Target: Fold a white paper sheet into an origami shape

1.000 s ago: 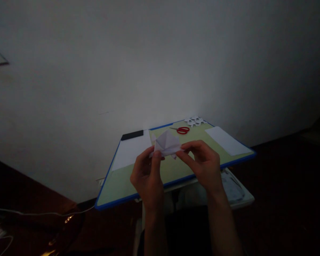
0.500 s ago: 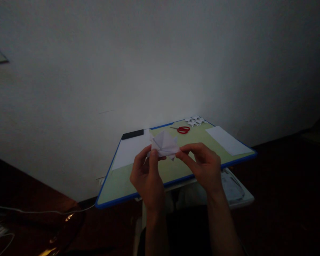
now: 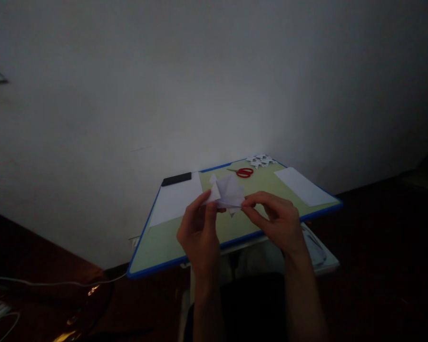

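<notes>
A folded white paper piece is held up in the air above a green board with a blue rim. My left hand pinches its left edge with thumb and fingers. My right hand pinches its right lower corner. Both hands hover over the board's near edge, not resting on it.
On the board lie a white sheet at the left, a white strip at the right, red-handled scissors, a heap of small folded white pieces at the far edge and a black object. A white wall stands behind. Cables lie at lower left.
The paper piece has shifted slightly right and turned in my fingers. My left fingers have moved up along its left flap, and my right hand has closed in a little.
</notes>
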The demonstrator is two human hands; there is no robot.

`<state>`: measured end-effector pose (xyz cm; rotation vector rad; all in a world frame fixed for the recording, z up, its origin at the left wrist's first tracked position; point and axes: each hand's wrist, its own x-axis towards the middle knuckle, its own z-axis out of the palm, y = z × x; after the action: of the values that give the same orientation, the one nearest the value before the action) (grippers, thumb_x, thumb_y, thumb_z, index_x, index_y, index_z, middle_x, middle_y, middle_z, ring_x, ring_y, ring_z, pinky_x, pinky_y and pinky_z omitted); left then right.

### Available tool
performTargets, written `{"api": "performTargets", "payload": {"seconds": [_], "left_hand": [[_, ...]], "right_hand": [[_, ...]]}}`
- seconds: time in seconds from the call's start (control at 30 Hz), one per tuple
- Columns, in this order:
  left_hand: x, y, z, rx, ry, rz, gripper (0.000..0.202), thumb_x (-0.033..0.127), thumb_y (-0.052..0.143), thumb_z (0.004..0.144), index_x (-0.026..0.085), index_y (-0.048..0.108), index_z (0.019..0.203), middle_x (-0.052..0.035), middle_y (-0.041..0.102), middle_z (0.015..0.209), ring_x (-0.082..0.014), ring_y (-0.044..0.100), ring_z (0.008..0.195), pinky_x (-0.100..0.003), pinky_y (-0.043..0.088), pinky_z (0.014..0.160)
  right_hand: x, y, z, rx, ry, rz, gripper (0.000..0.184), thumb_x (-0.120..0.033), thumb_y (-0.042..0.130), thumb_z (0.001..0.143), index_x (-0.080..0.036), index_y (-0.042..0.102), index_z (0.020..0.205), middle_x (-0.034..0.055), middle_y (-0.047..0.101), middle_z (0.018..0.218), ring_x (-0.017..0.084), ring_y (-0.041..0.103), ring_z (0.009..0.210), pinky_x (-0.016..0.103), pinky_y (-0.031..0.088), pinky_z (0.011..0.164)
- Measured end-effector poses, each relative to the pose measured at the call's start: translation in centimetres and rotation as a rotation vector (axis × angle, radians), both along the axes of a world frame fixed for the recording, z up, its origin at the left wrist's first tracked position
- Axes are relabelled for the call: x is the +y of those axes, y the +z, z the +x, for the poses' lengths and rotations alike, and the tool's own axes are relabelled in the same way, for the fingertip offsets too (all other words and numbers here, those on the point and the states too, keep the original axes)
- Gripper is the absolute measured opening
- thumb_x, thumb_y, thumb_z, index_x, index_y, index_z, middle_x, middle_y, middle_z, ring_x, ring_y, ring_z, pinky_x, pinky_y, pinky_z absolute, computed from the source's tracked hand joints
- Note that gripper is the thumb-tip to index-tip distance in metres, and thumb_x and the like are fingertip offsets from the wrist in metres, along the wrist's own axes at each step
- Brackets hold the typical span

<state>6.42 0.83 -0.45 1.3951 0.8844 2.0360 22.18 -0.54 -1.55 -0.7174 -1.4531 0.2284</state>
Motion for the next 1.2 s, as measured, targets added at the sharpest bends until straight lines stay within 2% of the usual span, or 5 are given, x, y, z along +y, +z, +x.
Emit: {"api": "performTargets", "payload": {"seconds": [0.2, 0.37, 0.53, 0.87, 1.2], "left_hand": [[-0.07, 0.11, -0.21, 0.012, -0.047, 0.025, 0.033, 0.029, 0.092, 0.083, 0.026, 0.085, 0.115, -0.0040, 0.086, 0.102, -0.0176, 0.082, 0.084, -0.029, 0.069, 0.082], [-0.15, 0.05, -0.08, 0.038, 0.022, 0.062, 0.022, 0.023, 0.087, 0.088, 0.027, 0.087, 0.110, -0.0012, 0.085, 0.093, -0.0147, 0.080, 0.077, -0.026, 0.069, 0.075], [-0.11, 0.03, 0.34, -0.041, 0.079, 0.045, 0.021, 0.021, 0.088, 0.086, 0.026, 0.087, 0.106, -0.0008, 0.085, 0.096, -0.0136, 0.080, 0.082, -0.023, 0.067, 0.079], [0.52, 0.30, 0.14, -0.311, -0.244, -0.067, 0.018, 0.022, 0.092, 0.078, 0.020, 0.083, 0.094, -0.0022, 0.083, 0.089, -0.0190, 0.081, 0.082, -0.035, 0.071, 0.079], [0.68, 0.09, 0.41, -0.309, -0.231, -0.092, 0.027, 0.030, 0.094, 0.078, 0.020, 0.077, 0.095, -0.0020, 0.079, 0.094, -0.0178, 0.080, 0.081, -0.032, 0.069, 0.075]], "right_hand": [[-0.04, 0.02, 0.07, 0.004, -0.016, -0.048, 0.006, -0.019, 0.074, 0.098, -0.025, 0.076, 0.098, 0.0002, 0.077, 0.091, 0.017, 0.071, 0.086, 0.030, 0.055, 0.081], [-0.06, 0.23, 0.14, -0.043, -0.010, -0.061, 0.005, -0.021, 0.074, 0.100, -0.025, 0.074, 0.097, 0.0010, 0.075, 0.092, 0.018, 0.069, 0.088, 0.032, 0.054, 0.082], [-0.25, 0.37, 0.03, -0.078, 0.006, -0.050, 0.009, -0.016, 0.074, 0.097, -0.024, 0.074, 0.094, -0.0002, 0.076, 0.087, 0.016, 0.070, 0.082, 0.030, 0.055, 0.078], [0.20, 0.18, -0.17, -0.084, -0.058, 0.000, 0.014, -0.008, 0.072, 0.093, -0.022, 0.074, 0.093, -0.0002, 0.077, 0.085, 0.015, 0.071, 0.079, 0.028, 0.056, 0.076], [0.07, -0.06, -0.05, -0.111, 0.004, -0.012, 0.014, -0.011, 0.075, 0.093, -0.025, 0.075, 0.094, 0.0018, 0.081, 0.091, 0.019, 0.076, 0.085, 0.034, 0.059, 0.080]]}}
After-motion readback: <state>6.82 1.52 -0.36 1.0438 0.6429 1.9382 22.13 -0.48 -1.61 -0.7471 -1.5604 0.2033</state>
